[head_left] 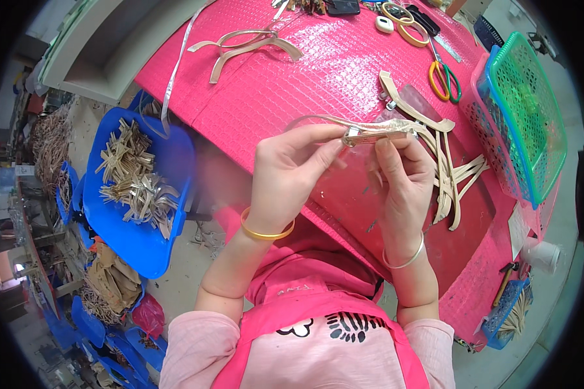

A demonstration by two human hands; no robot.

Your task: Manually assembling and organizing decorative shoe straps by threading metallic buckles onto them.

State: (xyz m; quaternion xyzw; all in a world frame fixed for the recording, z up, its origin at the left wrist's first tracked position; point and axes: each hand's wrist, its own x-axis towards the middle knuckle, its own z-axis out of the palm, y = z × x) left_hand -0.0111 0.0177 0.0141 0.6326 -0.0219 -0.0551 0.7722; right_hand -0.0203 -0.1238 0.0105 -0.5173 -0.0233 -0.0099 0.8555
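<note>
Above the pink worktop (240, 117), in from its near edge, the left hand (280, 167) and right hand (405, 178) pinch a gold strap (384, 128), seemingly aligning its small shiny fitting (353, 135), so the next move calls for steadiness.

On my feed I find a short row of pale letters (294, 291) across the pink apron (334, 300), too small and bent by the lens for me to read with certainty. On the light pink shirt (331, 363), the black print (349, 336) looks to me like shapes rather than letters. The small white device (383, 20) at the far side of the surface (344, 61) has a little grey window, too tiny for me to read. I can read nothing on the white tag (24, 170) at far left or the sheet of paper (518, 232) on the right.
</note>
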